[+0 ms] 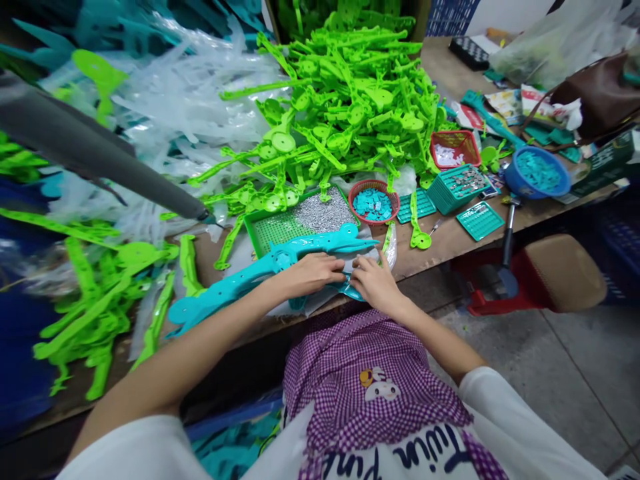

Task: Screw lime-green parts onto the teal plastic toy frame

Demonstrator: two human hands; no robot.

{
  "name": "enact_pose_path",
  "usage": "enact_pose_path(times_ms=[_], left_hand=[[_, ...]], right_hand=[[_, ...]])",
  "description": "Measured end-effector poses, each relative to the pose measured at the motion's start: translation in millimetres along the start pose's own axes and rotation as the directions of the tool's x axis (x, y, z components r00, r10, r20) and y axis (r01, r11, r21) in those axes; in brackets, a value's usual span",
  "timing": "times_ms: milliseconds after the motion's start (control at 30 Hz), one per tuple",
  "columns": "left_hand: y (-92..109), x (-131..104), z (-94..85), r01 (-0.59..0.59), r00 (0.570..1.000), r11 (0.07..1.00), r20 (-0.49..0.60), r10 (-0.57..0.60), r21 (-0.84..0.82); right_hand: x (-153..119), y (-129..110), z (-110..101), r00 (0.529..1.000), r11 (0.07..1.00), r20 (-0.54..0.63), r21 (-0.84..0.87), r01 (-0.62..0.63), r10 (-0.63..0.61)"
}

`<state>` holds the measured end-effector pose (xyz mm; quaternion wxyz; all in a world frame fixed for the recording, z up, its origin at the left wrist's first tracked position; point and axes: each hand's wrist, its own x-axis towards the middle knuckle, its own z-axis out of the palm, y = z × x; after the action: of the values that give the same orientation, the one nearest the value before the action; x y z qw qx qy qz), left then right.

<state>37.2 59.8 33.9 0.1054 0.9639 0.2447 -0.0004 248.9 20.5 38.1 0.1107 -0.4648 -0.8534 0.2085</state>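
Observation:
A long turquoise plastic part [227, 285] lies slantwise along the table's front edge, with a round hub near its middle and forked pieces at its right end. My left hand [316, 272] is closed over the lower fork, fingers bent and pointing right. Facing it, my right hand [374, 281] pinches the same part near its right end. The fingertips of both hands almost meet; what lies beneath them is hidden. Just behind the part sits a green perforated tray [273, 232] holding many small silvery pieces [325, 212].
Bright green plastic parts [345, 100] are heaped at the back. More green parts [100, 313] lie left. A grey power-tool-like shaft [115, 153] hangs at left. Rightward are a red basket [375, 202], teal trays [457, 189], a blue bowl [537, 172], a hammer [510, 230] and a stool [565, 273].

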Motion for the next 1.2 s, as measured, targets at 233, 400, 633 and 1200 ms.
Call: enact_pose_path(times_ms=[233,400,633,1200], left_hand=[[18.9,2.4,-2.0,0.083,0.992,0.996,-0.093,-0.081,0.02],[25.8,-3.8,10.5,0.162,0.971,0.987,-0.18,-0.156,0.017],[41.8,-3.4,25.5,0.208,0.797,0.973,-0.559,-0.229,-0.102],[133.7,-27.2,50.3,0.354,0.513,0.842,-0.668,-0.538,-0.406]], right_hand=[[8.1,-1.6,-70.5,0.699,0.871,-0.694,0.441,0.218,0.176],[-1.5,30.0,-55.9,0.723,0.877,-0.662,0.448,0.173,0.196],[-46.9,72.4,-7.7,0.828,0.939,-0.518,0.343,-0.027,0.213],[-52.5,25.9,20.9,0.944,0.996,-0.318,-0.003,0.091,-0.087]])
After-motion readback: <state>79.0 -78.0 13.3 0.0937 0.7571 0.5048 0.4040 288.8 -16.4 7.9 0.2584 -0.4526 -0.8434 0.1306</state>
